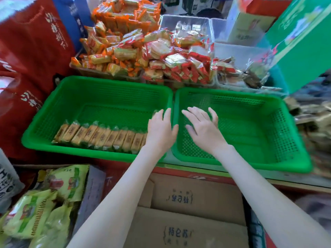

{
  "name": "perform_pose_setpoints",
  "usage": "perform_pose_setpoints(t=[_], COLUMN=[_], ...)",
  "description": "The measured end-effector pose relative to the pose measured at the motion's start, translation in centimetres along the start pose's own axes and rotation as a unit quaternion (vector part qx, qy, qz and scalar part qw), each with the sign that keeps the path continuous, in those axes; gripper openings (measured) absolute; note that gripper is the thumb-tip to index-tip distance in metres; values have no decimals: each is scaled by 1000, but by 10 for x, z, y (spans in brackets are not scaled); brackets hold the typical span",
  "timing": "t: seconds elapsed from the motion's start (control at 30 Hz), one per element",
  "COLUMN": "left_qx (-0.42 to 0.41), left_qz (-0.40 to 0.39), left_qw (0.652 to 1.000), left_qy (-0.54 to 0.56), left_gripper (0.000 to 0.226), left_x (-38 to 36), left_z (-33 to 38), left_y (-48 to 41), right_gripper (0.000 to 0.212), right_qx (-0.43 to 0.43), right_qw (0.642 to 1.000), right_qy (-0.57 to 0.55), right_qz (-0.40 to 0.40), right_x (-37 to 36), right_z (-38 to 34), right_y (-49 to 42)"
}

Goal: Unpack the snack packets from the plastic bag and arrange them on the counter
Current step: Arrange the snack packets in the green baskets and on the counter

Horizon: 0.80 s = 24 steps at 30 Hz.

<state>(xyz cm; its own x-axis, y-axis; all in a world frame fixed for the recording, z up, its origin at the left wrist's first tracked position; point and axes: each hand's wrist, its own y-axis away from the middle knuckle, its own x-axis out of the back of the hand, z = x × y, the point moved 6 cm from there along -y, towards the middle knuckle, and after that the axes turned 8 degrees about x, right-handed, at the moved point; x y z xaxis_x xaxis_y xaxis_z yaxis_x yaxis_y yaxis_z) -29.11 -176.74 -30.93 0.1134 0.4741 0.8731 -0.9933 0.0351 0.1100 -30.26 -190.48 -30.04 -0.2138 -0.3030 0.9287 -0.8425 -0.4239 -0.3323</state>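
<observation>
Your left hand [160,130] hovers palm down over the right end of the left green basket [100,81], fingers straight and holding nothing. Whether it touches the last packet is unclear. Your right hand [203,127] is spread wide and empty above the left part of the right green basket [232,93]. The 2 baskets sit side by side on the counter. The snack packets [100,136] stand in 1 row along the left basket's near edge, running from its near-left corner to your left hand. Heaped orange and red packets [114,56] lie behind the baskets, and a cardboard box [188,212] sits under your forearms.
</observation>
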Motion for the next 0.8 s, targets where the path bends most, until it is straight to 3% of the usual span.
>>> perform_pose_setpoints(t=[0.2, 0.3, 0.43, 0.57, 0.8], left_qx=[-135, -180, -179, -130, -31], left_qz=[46, 31, -51, -104, -134], left_qw=[979, 969, 975, 985, 990], left_qy=[147, 166, 123, 41, -29], left_gripper=[46, 42, 48, 54, 69], left_x=[-73, -142, -246, -325, -404], left_z=[207, 319, 428, 469, 493], left_y=[77, 113, 138, 137, 122], right_gripper=[50, 52, 51, 56, 70], right_qx=[-161, -234, -358, -452, -444], right_qw=[975, 955, 916, 881, 884], right_qy=[-74, -78, -109, -103, -142], right_qz=[133, 167, 146, 93, 37], right_x=[106, 147, 167, 157, 118], right_z=[133, 217, 322, 395, 452], right_y=[159, 255, 373, 451, 476])
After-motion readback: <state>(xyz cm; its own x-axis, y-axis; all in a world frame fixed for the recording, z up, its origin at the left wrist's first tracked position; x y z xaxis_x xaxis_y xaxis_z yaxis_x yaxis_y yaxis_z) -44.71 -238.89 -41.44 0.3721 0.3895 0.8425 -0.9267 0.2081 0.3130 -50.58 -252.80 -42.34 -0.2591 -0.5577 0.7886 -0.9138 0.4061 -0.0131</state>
